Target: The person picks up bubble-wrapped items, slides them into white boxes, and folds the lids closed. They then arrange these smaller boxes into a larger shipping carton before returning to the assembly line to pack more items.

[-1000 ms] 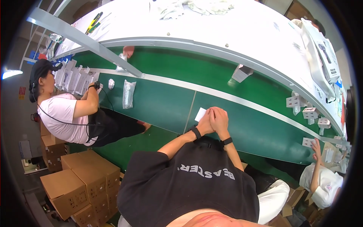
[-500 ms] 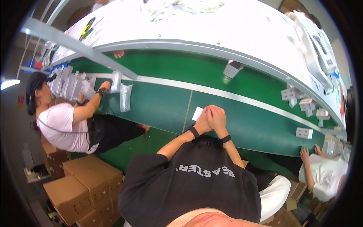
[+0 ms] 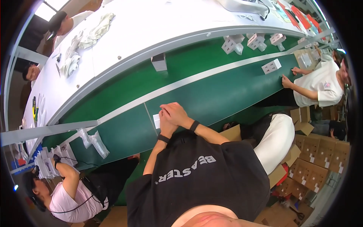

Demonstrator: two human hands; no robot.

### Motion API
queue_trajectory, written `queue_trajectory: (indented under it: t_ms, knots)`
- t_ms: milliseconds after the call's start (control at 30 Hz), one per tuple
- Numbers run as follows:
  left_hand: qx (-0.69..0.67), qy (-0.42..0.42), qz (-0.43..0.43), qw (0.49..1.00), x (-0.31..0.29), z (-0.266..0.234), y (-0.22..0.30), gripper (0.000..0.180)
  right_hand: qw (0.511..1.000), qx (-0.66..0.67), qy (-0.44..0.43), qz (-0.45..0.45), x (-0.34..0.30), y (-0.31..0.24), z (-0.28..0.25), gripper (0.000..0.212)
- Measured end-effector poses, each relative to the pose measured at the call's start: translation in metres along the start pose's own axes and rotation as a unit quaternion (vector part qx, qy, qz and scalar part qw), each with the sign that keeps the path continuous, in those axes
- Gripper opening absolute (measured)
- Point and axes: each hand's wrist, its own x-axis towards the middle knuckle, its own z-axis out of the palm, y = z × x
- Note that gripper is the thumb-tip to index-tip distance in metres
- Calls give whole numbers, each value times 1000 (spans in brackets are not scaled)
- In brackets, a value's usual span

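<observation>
My right hand lies folded over my left hand, its fingers closed around it. Both hands are together above the near part of the green conveyor belt. The fingers of the left hand are mostly hidden under the right one. Beside the left hand, close to a seam in the belt, is a small white flat-faced item, partly covered by that hand. Whether the left fingers touch it, I cannot tell.
Beyond the belt stands a grey-white box below the long white table. Bubble-wrapped items lie left, near a co-worker in pink. Rightward are a white box and a co-worker in white. Cartons are stacked lower right.
My view has swung to the right, bringing more of the right end of the belt into sight. My hands stay folded together beside the white item.
</observation>
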Motion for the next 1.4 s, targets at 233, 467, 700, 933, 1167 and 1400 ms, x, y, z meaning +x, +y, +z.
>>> queue_trajectory:
  t_ms: [233,467,700,933,1167,1400]
  knots:
    - [-1,24,23,999,11,-9,7,45,999,23,-41,3,4,7,-7,23]
    - [-64,77,-40,994,5,-18,14,46,995,53,-56,57,5,-1,-10,27]
    - [-277,224,-173,918,-15,-97,-37,38,986,112,-40,116,-13,-23,-74,44]
    - [79,267,-508,815,-196,-80,-282,76,986,4,-87,143,-42,-56,-115,45]
    - [-65,148,-671,724,-305,-83,-368,82,987,-65,-107,102,-45,-94,-112,48]
    - [-63,60,-698,711,-307,-62,-373,72,980,23,-193,46,-9,-145,-66,49]
